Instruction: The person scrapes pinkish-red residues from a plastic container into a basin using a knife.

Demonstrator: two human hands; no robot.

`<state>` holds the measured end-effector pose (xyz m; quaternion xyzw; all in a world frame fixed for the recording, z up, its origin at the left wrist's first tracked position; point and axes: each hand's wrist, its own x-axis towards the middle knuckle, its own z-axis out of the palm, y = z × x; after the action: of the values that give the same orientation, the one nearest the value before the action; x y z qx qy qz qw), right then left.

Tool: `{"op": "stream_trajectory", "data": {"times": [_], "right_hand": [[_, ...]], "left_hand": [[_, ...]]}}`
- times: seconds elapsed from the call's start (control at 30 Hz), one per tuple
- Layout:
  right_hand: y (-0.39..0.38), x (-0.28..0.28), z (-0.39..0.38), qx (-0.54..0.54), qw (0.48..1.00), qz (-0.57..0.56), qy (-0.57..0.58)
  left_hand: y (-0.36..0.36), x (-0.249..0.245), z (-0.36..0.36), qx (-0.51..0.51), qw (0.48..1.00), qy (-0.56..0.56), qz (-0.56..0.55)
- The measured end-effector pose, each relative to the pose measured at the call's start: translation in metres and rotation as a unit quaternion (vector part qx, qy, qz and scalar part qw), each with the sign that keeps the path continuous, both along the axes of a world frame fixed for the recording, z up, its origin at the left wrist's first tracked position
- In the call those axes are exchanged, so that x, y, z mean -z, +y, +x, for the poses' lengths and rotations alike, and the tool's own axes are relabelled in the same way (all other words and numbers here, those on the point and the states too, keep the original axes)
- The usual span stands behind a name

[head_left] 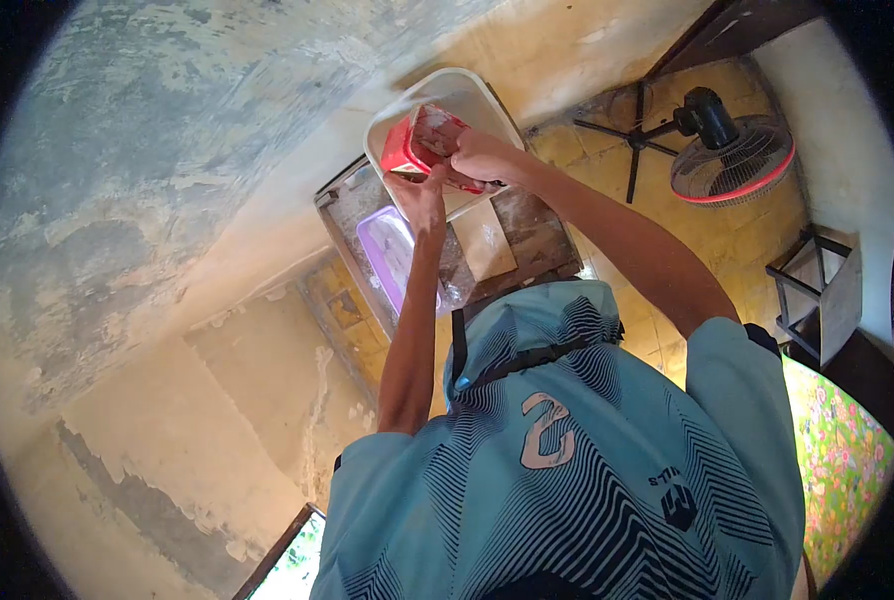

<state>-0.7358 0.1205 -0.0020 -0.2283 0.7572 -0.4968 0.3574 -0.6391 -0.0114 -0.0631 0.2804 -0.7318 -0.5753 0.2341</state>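
A red box-like container (399, 148) with a whitish, smeared inside is tilted over a pale plastic tub (379, 118). My left hand (422, 197) is closed on the container's near side. My right hand (485, 157) is at the container's open side, its fingers curled and partly hidden. A small dark piece shows below that hand, too small to name. Close to my left wrist, a purple tray (374, 243) with whitish residue lies on the worn low table (342, 205). A flat tan board or card (487, 240) rests near the tub.
A stained, peeling wall (217, 130) runs along the left, close to the table. On the yellow tiled floor at the right stands a fan (732, 160) with black legs. A small dark-framed stand (817, 285) and a flowered green cloth (837, 460) are farther right.
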Motion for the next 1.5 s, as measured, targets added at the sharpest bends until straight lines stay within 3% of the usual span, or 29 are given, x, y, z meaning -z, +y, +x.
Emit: {"op": "stream_trajectory", "data": {"times": [0.1,0.2,0.4,0.5,0.6,0.67,0.73,0.8,0.9,1.0,1.1,1.3,1.4,1.5], "right_hand": [[0.012,-0.022,0.001,-0.078,0.969,0.077,0.22],[-0.001,0.004,0.007,-0.003,0.969,0.124,0.216],[0.013,-0.007,0.029,0.092,0.95,-0.019,0.298],[0.043,0.001,0.022,0.053,0.957,0.012,0.284],[0.069,-0.038,0.015,0.005,0.999,0.038,-0.016],[0.061,-0.007,0.01,-0.046,0.998,0.007,0.047],[0.055,-0.014,0.012,-0.046,0.999,-0.01,0.013],[0.044,-0.032,0.019,0.003,0.993,-0.012,-0.117],[0.038,-0.054,0.025,0.019,0.98,-0.098,-0.171],[0.019,-0.028,0.03,0.03,0.976,-0.109,-0.187],[0.013,-0.023,0.039,0.107,0.934,-0.166,-0.298],[-0.001,-0.011,0.03,0.16,0.891,-0.142,-0.399],[0.003,-0.021,0.032,0.173,0.915,-0.157,-0.329],[0.012,-0.036,0.037,0.143,0.934,-0.179,-0.276]], "left_hand": [[0.004,0.0,-0.007,-0.008,0.997,-0.011,-0.07],[0.001,-0.001,-0.017,-0.02,0.996,-0.025,-0.086],[-0.012,-0.002,-0.024,-0.01,1.0,-0.009,0.009],[-0.008,-0.033,-0.015,-0.02,0.995,-0.042,0.094],[-0.002,-0.058,-0.008,-0.021,0.987,-0.002,0.158],[-0.002,-0.053,-0.006,0.018,0.987,0.053,0.15],[-0.002,-0.05,-0.003,0.052,0.988,0.076,0.126],[-0.003,-0.049,0.0,0.079,0.991,0.071,0.085],[0.001,-0.05,0.003,0.081,0.992,0.076,0.059],[0.005,-0.046,0.003,0.054,0.994,0.096,0.022],[0.005,-0.046,0.006,0.019,0.992,0.106,0.06],[0.01,-0.051,0.011,-0.006,0.997,0.015,-0.074],[0.007,-0.044,0.007,0.02,0.999,0.044,-0.024],[0.012,-0.044,0.004,0.039,0.998,0.012,-0.049]]}}
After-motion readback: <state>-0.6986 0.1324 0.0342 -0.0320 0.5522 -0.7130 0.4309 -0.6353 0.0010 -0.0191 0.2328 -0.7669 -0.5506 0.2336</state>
